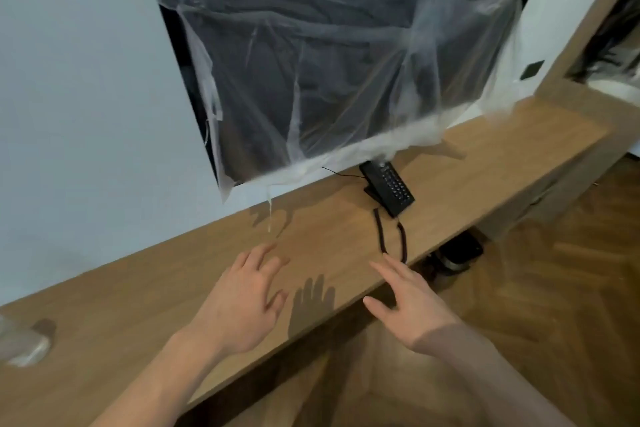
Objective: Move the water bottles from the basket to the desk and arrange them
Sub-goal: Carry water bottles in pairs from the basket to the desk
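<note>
A long wooden desk (138, 288) runs from lower left to upper right along a pale wall. My left hand (242, 298) hovers over the desk's middle with fingers spread and holds nothing. Over the desk's front edge my right hand (412, 305) is stretched out flat, also with nothing in it. At the far left edge a blurred clear object (20, 343) lies on the desk; it may be a water bottle, I cannot tell. No basket is in view.
A black telephone (388, 189) with a coiled cord (391, 236) sits on the desk to the right of my hands. Above hangs a dark screen wrapped in clear plastic (329, 62). Wooden herringbone floor (536, 305) lies to the right, with a dark object (457, 251) under the desk.
</note>
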